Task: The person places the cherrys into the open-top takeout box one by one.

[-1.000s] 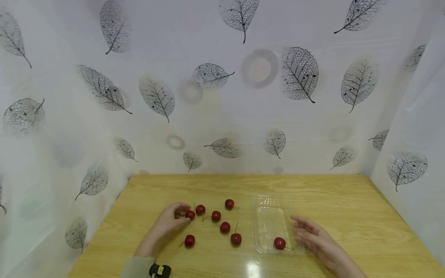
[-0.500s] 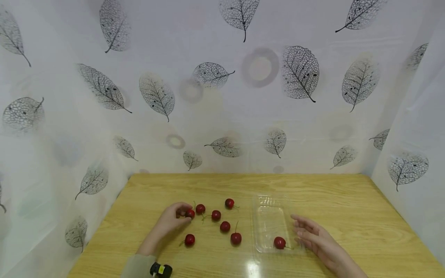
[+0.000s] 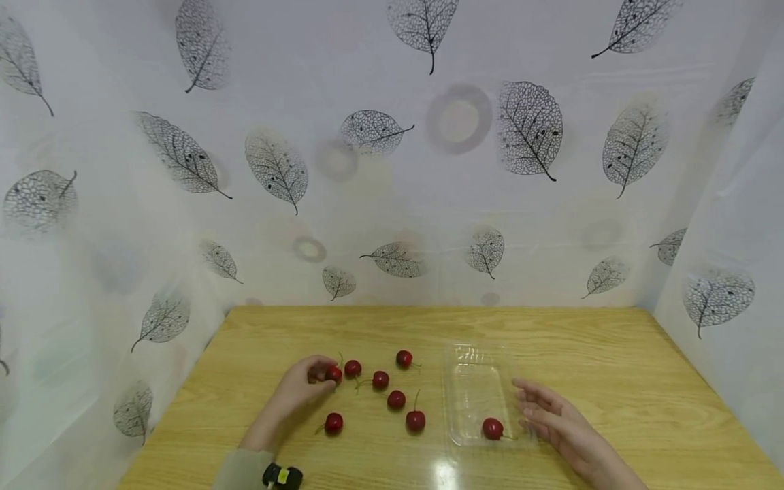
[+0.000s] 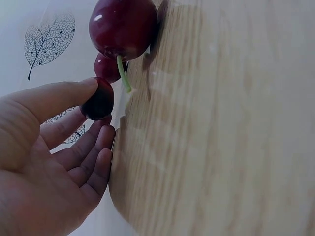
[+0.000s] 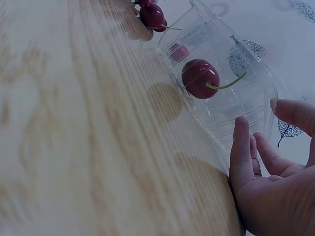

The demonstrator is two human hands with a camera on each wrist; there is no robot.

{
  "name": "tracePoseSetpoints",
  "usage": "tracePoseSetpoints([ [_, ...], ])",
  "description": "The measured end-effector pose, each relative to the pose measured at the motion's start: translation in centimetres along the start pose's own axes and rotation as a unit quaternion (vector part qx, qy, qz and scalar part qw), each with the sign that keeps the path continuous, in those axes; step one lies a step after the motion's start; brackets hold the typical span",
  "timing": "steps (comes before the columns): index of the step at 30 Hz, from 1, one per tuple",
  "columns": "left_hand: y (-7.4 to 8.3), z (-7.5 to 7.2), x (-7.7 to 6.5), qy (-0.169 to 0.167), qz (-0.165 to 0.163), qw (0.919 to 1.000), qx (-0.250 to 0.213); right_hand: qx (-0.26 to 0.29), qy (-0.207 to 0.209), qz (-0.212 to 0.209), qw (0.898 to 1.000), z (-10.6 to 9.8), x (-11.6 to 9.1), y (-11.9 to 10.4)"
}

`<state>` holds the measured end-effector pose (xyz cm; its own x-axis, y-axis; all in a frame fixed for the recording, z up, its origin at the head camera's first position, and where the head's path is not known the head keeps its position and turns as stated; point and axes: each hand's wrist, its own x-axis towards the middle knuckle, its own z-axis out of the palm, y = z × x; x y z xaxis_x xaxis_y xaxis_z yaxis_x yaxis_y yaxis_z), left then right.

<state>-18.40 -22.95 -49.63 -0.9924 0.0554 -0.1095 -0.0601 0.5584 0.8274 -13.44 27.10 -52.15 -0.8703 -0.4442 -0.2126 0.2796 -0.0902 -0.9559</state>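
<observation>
My left hand (image 3: 298, 386) pinches a dark red cherry (image 3: 333, 374) between thumb and index finger, at the left end of a loose group of cherries. In the left wrist view the thumb lies over the held cherry (image 4: 101, 103), and the other fingers curve loosely below it. A clear plastic container (image 3: 478, 384) stands on the right, with one stemmed cherry (image 3: 493, 429) inside near its front. Beside the container's right wall is my right hand (image 3: 560, 425), fingers extended and fingertips right at the wall, holding nothing.
Several cherries lie between the left hand and the container, among them one at the back (image 3: 404, 359) and one with an upright stem (image 3: 415, 420). Another cherry (image 3: 333, 423) lies in front of the left hand. Leaf-patterned sheeting (image 3: 392, 204) encloses the wooden table (image 3: 551, 327).
The cherry in my left hand has shifted very slightly upward between the fingers. My right hand, the container and the other cherries stay in place.
</observation>
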Motion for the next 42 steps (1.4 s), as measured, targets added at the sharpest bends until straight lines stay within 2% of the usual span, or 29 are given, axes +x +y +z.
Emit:
tracePoseSetpoints([
  [13,-0.1,-0.6,0.2,-0.010,0.026,0.9996,0.003,0.014,-0.023,-0.017,0.999,-0.1,0.0,0.0],
  [23,0.9,-0.3,0.3,0.000,0.028,0.9995,0.016,0.016,-0.014,-0.007,1.000,0.0,0.0,-0.1],
  [33,2.4,0.2,0.1,-0.019,0.060,0.9980,0.008,0.009,0.004,0.006,1.000,0.1,-0.1,-0.1],
  [42,3.6,1.1,0.5,-0.030,0.095,0.9950,0.009,0.010,-0.007,0.001,1.000,0.0,0.0,0.0],
])
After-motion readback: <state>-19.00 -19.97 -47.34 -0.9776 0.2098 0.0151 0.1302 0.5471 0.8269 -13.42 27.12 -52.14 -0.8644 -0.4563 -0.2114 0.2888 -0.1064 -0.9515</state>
